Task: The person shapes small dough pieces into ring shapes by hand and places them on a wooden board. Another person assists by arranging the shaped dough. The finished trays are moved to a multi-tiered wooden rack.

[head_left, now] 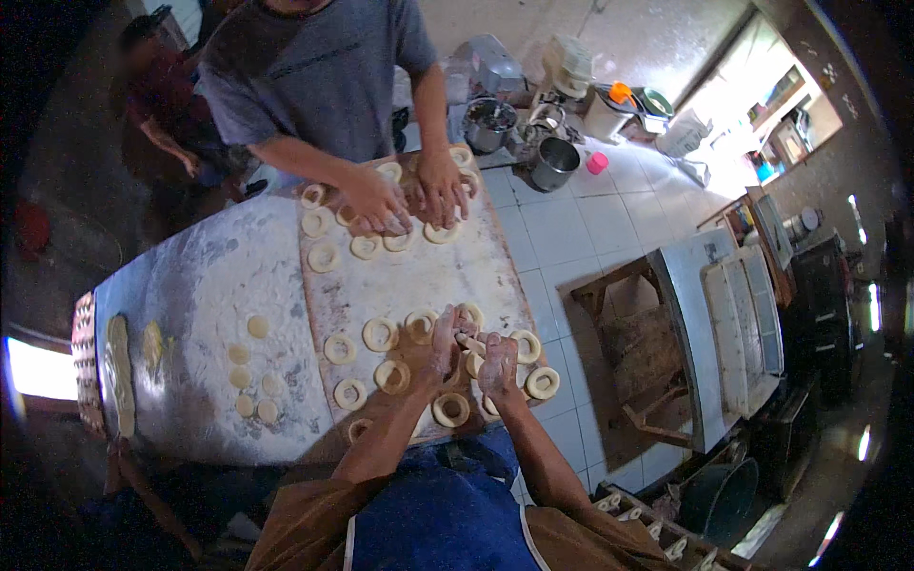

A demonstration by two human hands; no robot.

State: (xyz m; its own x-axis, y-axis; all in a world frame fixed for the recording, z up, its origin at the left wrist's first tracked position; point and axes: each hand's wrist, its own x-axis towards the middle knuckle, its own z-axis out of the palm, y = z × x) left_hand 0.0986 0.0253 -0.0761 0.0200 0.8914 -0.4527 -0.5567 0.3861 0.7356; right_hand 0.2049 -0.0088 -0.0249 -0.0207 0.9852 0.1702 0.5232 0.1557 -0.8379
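Note:
My left hand [445, 348] and my right hand [498, 367] are raised side by side over the near part of a floured wooden board [409, 281]. Between them they grip a pale piece of dough [469, 342], stretched from one hand to the other; the fingers cover most of it, so its full shape is hidden. Several dough rings lie around my hands, among them one to the left [380, 335], one below [450, 410] and one at the right edge [543, 383]. Other rings are partly behind my hands.
Opposite, a co-worker's hands [381, 204] press on dough rings at the board's far end. Small dough discs [257, 326] and a long dough strip [118, 376] lie on the floured metal table [205, 381]. Mixers and metal bowls [554, 164] stand at the back; a light table [681, 314] is to the right.

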